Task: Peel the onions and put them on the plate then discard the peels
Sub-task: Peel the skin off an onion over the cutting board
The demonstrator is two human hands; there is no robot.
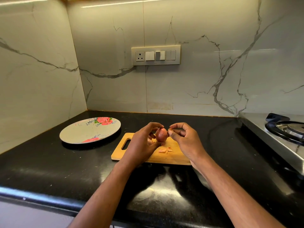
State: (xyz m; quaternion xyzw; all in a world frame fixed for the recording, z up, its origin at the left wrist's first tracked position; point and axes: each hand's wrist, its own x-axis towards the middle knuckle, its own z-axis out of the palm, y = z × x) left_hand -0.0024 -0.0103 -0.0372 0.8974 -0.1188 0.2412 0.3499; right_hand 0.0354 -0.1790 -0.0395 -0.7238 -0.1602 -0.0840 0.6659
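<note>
A small red onion (160, 135) is held above the wooden cutting board (171, 156). My left hand (141, 143) grips it from the left and below. My right hand (185, 139) pinches at the onion's right side with thumb and forefinger. A few pink peel scraps (165, 150) lie on the board under the onion. The grey plate (82, 134) with a rose pattern sits to the left of the board and holds nothing.
The black counter (65, 165) runs into a corner of marble walls. A steel gas stove (286, 130) stands at the right edge. A switch panel (156, 55) is on the back wall. The counter's front edge is close to me.
</note>
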